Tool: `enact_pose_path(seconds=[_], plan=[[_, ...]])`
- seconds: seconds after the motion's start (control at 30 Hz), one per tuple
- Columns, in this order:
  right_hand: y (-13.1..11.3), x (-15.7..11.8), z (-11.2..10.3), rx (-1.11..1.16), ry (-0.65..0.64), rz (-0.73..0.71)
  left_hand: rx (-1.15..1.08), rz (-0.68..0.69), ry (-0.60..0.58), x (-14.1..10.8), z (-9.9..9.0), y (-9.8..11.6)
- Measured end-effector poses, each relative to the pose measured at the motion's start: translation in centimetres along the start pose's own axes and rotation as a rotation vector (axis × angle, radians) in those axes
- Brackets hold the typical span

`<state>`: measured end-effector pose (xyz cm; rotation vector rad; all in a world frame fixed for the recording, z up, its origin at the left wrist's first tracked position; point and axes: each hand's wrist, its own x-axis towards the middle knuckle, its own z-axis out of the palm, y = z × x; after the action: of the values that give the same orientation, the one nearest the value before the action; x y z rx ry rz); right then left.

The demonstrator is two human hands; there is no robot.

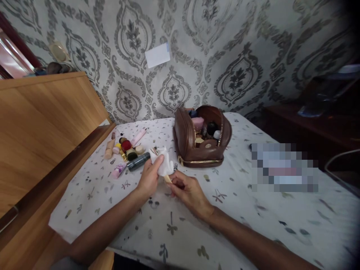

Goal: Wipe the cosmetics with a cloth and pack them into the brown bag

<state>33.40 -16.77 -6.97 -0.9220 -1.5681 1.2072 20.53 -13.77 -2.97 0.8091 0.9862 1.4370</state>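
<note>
My left hand (148,179) is closed around a crumpled white cloth (165,165), thumb on top; whether it is fabric or tissue I cannot tell. Thin dark and gold tips (154,150) show at the cloth's upper edge. Just below it, my right hand (192,193) pinches a small beige piece (168,179) that touches the cloth, its far end hidden. Beyond my left fingers lies a dark cylinder (138,162). An unzipped brown cosmetic bag (201,153) stands behind my hands to the right, with a pink item (197,123) and dark containers inside.
Left on the patterned white cover (171,225) lie a beige tube (109,148), a pink tube (139,137), a purple-white tube (119,170) and several small jars (131,153). A blurred-out object (284,168) is at right. A wooden panel (50,112) borders the left; patterned wall (174,90) behind.
</note>
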Motion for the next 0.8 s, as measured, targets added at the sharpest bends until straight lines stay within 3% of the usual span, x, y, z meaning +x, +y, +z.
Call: enact_pose_path(seconds=[0.1,0.2,0.33,0.43,0.5,0.67,0.8], plan=[[-0.3,0.1,-0.3,0.007,0.0,-0.01,0.041,-0.074,-0.052,-0.4,-0.1,-0.4],[-1.3,0.3,-1.0,-0.01,0.019,-0.024,0.139,-0.053,-0.103,-0.3,-1.3,0.1],[-2.3,0.8,-2.1,0.109,0.134,-0.005,0.521,-0.219,-0.368,-0.1,-3.3,1.7],[-2.3,1.3,-2.5,0.256,0.073,0.006,0.684,-0.364,-0.562,-0.2,-4.1,2.0],[-2.2,1.5,-2.5,0.295,0.023,0.012,0.684,-0.414,-0.626,-0.3,-4.5,1.9],[-2.6,1.9,-2.9,0.349,0.208,0.043,0.726,-0.463,-0.634,-0.5,-6.0,2.9],[-2.9,1.9,-3.0,0.394,0.26,0.042,0.935,-0.401,-0.543,-0.5,-6.9,4.1]])
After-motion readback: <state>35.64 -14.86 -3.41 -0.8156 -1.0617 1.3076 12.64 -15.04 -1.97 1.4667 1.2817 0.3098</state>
